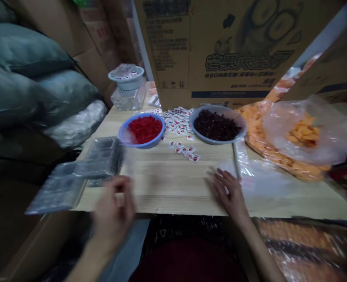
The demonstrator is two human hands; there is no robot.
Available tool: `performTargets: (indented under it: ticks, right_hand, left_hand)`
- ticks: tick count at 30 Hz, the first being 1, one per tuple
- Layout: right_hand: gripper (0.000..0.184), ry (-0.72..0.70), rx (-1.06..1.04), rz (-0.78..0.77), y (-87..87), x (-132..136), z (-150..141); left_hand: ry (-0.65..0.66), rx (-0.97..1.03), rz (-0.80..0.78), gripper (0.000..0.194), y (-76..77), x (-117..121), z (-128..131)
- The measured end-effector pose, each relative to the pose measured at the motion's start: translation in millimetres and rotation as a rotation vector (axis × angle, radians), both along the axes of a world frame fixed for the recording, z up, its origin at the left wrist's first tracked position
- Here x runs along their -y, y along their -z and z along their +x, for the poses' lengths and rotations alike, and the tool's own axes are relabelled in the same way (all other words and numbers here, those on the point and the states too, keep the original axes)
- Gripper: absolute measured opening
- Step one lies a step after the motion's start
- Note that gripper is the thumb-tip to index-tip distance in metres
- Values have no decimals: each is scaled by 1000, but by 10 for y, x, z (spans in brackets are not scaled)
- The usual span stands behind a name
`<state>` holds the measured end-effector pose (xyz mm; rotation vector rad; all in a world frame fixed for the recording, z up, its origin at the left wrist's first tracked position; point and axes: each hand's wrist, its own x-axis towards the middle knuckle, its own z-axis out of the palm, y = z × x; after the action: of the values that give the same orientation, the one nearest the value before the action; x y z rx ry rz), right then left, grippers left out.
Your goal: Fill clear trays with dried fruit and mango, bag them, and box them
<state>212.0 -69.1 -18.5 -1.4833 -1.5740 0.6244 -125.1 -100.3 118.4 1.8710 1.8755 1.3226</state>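
Note:
My left hand is smeared by motion at the table's front edge, its fingers curled in. From its fingertips a faint, see-through blur rises, apparently a clear plastic piece; its exact shape is lost. Just left of that hand lies a stack of clear plastic trays. My right hand rests low over the wooden tabletop, fingers stretched out and holding nothing visible, beside flat clear plastic bags. Farther back stand a blue bowl of red pieces and a bowl of dark pieces.
Small white-and-red packets lie between and in front of the bowls. A large carton rises behind. An orange bag with open plastic lies right. Another bowl stands back left, near stuffed sacks. Wrapped goods sit below the right edge.

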Motion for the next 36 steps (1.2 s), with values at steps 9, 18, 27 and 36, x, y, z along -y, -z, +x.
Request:
performTargets:
  ticks: [9, 18, 27, 36]
  right_hand:
    - [67, -27, -969, -500, 71, 236, -709]
    - [41, -423, -293, -301, 332, -558, -413]
    - [31, -421, 81, 26, 134, -805, -478]
    - [25, 124, 373, -20, -597, -2004, 720]
  left_hand:
    - [261, 1096, -480, 25, 1037, -96, 1099]
    - [-57, 217, -66, 21, 983, -855, -123]
    - [104, -506, -477, 17, 685, -2920, -508]
    - [202, -523, -510, 18, 1116, -3251, -607]
